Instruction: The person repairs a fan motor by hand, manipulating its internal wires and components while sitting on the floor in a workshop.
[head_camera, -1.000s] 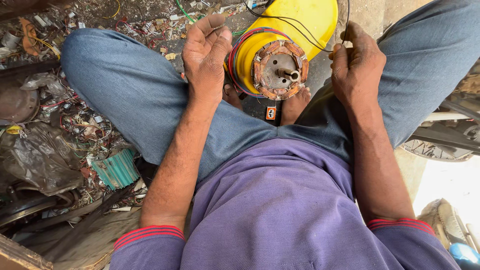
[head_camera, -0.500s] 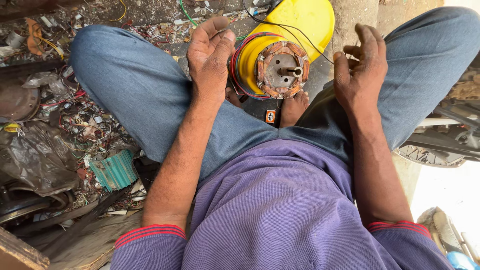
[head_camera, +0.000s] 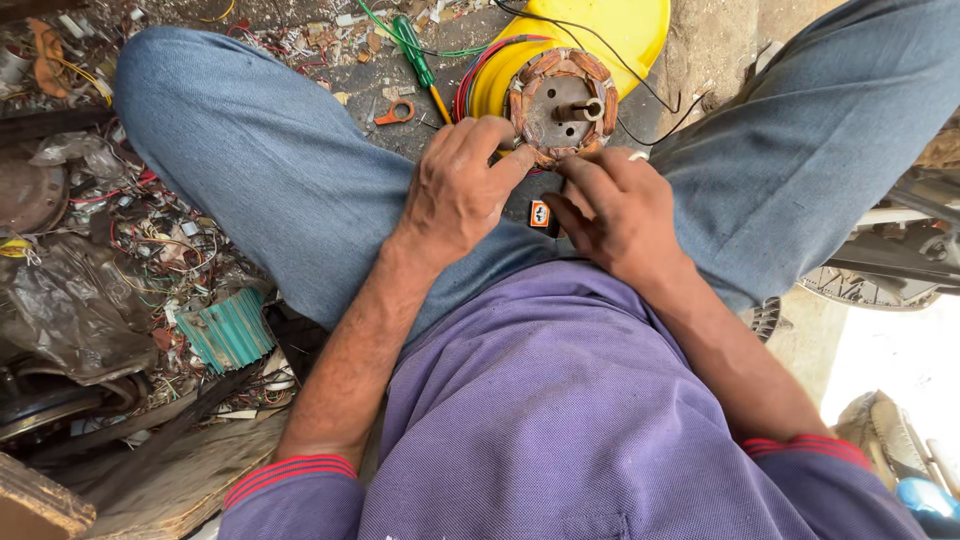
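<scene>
Head view, 1 frame. Item 1: motor stator (head_camera: 561, 103), round, with copper-coloured windings around a grey metal centre and a short shaft, set in a yellow housing (head_camera: 620, 35); it lies on the ground between the seated person's knees, winding face turned up toward the camera. Item 2: left hand (head_camera: 462, 190), fingers curled narrow, fingertips touching the lower left rim of the stator; whether they pinch a wire cannot be told. Item 3: right hand (head_camera: 618, 210), fingers bent close together, tips touching the lower rim of the stator just beside the left hand; what it grips, if anything, cannot be told. Item 4: thin black wires (head_camera: 655, 95) running from the housing across the ground to the right. Item 5: green-handled screwdriver (head_camera: 415, 55) lying on the ground, near the stator on its left. Item 6: small orange ring-shaped piece (head_camera: 397, 112), beside the screwdriver. Item 7: teal ribbed part (head_camera: 228, 332) among loose wire scraps, well apart, left of the person's left leg (head_camera: 250, 150) in blue jeans.
</scene>
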